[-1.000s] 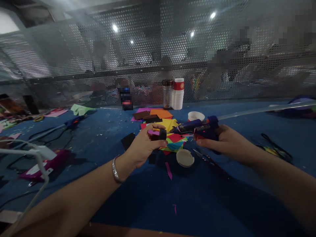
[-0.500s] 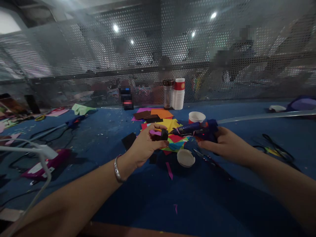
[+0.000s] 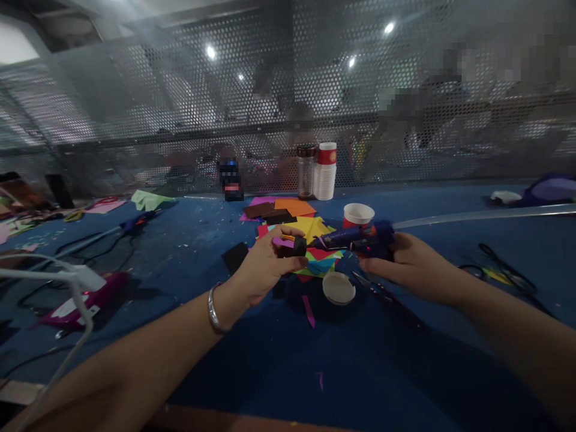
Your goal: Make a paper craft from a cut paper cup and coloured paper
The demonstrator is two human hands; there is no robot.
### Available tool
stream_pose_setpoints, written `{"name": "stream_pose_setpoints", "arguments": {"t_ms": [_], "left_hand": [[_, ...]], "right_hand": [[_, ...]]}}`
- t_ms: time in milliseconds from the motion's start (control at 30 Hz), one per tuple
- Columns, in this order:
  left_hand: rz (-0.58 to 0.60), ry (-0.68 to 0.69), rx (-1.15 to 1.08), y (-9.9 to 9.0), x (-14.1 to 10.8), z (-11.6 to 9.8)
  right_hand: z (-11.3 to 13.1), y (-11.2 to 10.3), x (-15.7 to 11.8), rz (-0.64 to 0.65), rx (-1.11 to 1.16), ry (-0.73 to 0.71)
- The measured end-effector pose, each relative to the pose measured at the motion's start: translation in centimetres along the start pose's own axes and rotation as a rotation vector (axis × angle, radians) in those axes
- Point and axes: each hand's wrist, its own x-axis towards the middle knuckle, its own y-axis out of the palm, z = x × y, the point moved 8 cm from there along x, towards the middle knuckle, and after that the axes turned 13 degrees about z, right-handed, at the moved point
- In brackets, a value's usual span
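Observation:
A small black piece [image 3: 299, 245], its exact kind unclear, is pinched between the thumb and fingers of my left hand [image 3: 265, 263]. My right hand [image 3: 407, 262] is closed around the handle of a blue hot glue gun [image 3: 355, 237]. The gun lies nearly level, its nozzle pointing left and at or very near the black piece; I cannot tell whether they touch. A clear glue stick [image 3: 472, 213] runs out of its back to the right. Colored paper sheets [image 3: 315, 227] are heaped below and behind my hands. Nearer me sits a shallow pale round cup piece [image 3: 339, 288].
Scissors [image 3: 389, 299] lie below my right hand. Behind the gun stands a paper cup [image 3: 359, 215]; farther back are a glass bottle [image 3: 306, 172] and stacked paper cups [image 3: 326, 174]. A magenta power strip [image 3: 87, 303] and another glue gun [image 3: 137, 222] are at left, cables at right.
The glue gun and my right hand have shifted very slightly left and down. My left hand stays nearly still with the black piece.

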Motion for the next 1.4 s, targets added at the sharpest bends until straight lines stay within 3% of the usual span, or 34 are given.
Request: {"name": "stream_pose_setpoints", "arguments": {"t_ms": [1000,1400], "left_hand": [[-0.007,-0.002,-0.021,0.1,0.0,0.1],[-0.042,-0.001,0.084,-0.3,-0.2,-0.2]], "right_hand": [[0.4,0.1,-0.1,0.037,-0.200,-0.019],[1.2,0.2,-0.2,0.016,-0.201,-0.078]]}}
